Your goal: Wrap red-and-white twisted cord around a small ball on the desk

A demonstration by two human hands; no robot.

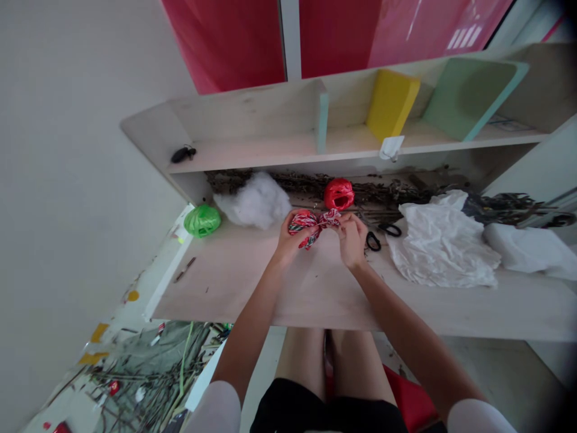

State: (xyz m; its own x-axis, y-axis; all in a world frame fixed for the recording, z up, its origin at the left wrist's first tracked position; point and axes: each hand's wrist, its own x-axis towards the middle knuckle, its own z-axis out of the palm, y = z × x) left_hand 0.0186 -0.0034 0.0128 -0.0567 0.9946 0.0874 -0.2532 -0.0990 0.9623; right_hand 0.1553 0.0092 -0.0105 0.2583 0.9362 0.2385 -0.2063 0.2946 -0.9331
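A gathered bundle of red, white and green patterned material [303, 222] is held above the desk, pinched narrow near its middle. My left hand [287, 239] is closed round its rounded left part. The fingers of my right hand [352, 236] pinch the narrower right end. Just behind the bundle sits a ball of red plastic twine [339, 193]. White fluffy stuffing [259, 201] lies behind my left hand. Black-handled scissors [374, 241] rest right of my right hand, their blades not clearly visible.
Green twine [202, 221] and a pen [184, 270] are on the desk's [234, 300] left side. Crumpled white sheeting [444, 240] lies at the right. Dry stems [288, 180] run along the back under a shelf [252, 153] with yellow [392, 103] and green dividers.
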